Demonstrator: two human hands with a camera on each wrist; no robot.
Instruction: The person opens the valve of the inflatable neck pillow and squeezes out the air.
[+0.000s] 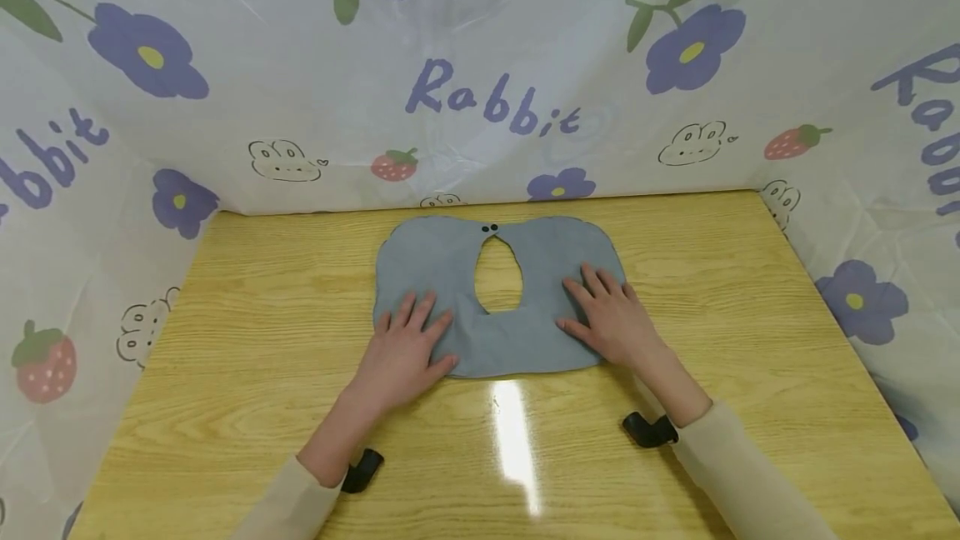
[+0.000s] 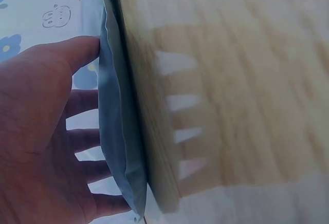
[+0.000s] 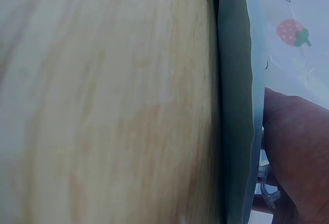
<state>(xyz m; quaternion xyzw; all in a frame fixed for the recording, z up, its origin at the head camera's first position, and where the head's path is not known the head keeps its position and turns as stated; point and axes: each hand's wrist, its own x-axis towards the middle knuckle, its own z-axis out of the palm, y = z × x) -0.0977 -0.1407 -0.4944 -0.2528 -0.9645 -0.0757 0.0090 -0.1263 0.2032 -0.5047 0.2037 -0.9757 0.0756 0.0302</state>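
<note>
A grey-blue cloth bib (image 1: pixel 495 344) lies spread on the wooden table, with an oval neck opening in its middle. Two dark snaps (image 1: pixel 490 228) sit close together at the top of that opening. My left hand (image 1: pixel 401 357) rests on the bib's lower left part, fingers spread and thumb near the bottom edge. On the lower right part rests my right hand (image 1: pixel 611 319), its fingers also spread. From the left wrist, the bib's edge (image 2: pixel 115 111) shows slightly layered under the fingertips. A small clear piece (image 3: pixel 268 188) shows by the right fingers in the right wrist view.
The light wood table (image 1: pixel 262 290) extends around the bib. A white curtain (image 1: pixel 495 40) printed with flowers, strawberries and "Rabbit" stands behind it and at both sides. Black fittings (image 1: pixel 363 471) show beneath each wrist.
</note>
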